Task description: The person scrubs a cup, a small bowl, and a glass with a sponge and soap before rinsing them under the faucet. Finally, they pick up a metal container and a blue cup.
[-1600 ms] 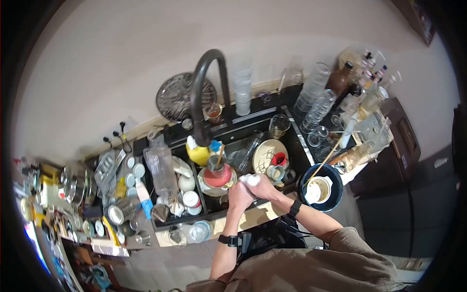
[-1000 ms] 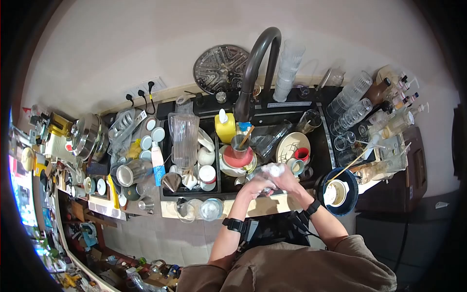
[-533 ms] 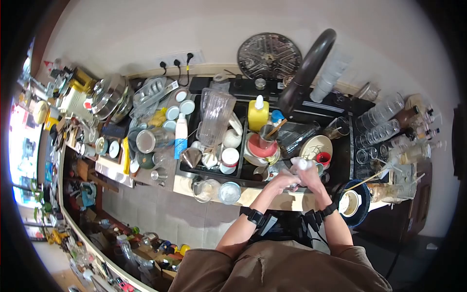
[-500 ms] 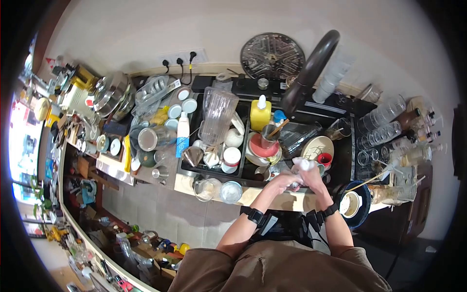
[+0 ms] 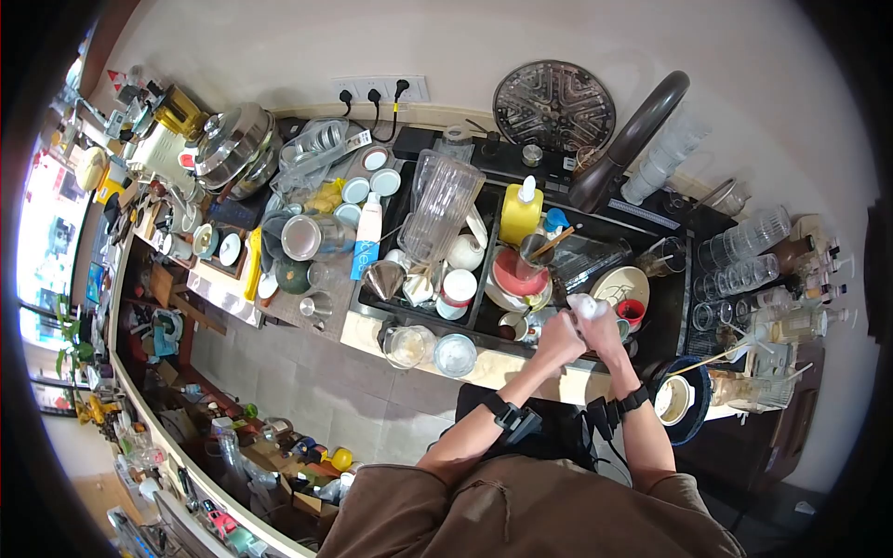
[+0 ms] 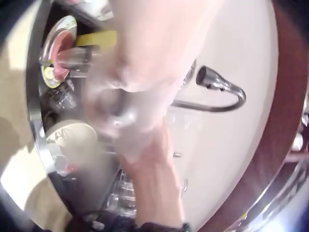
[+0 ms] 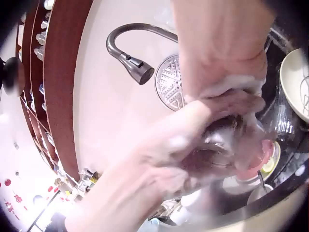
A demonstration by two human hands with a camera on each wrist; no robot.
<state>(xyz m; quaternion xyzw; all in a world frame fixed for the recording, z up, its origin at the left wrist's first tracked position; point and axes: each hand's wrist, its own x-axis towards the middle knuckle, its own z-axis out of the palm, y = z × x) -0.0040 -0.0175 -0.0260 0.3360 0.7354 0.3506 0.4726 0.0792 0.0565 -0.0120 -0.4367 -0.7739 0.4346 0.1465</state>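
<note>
Both hands meet over the front edge of the dark sink (image 5: 651, 358), gripping a small clear glass (image 7: 219, 140) from two sides. In the head view fingers mostly hide it, and it blurs in the left wrist view. My left hand (image 5: 561, 341) curls round one side. The right hand (image 5: 600, 328) closes on the other, with white foam (image 5: 583, 305) on its back and near the thumb. Just left of them in the sink lies a red bowl (image 5: 510, 279) on a plate. A cream plate (image 5: 628, 285) and a red cup (image 5: 631, 310) lie to the right.
The dark faucet (image 5: 642, 126) arches over the sink behind the hands. A yellow bottle (image 5: 520, 216) stands behind the red bowl. Two glass containers (image 5: 455, 355) stand at the front edge. A blue bucket (image 5: 693, 409) is at the right, near stacked glasses (image 5: 744, 238).
The head view has swung left, showing more of the left counter. Both hands have stayed together by the sink's front edge, and their hold round the glass has shifted.
</note>
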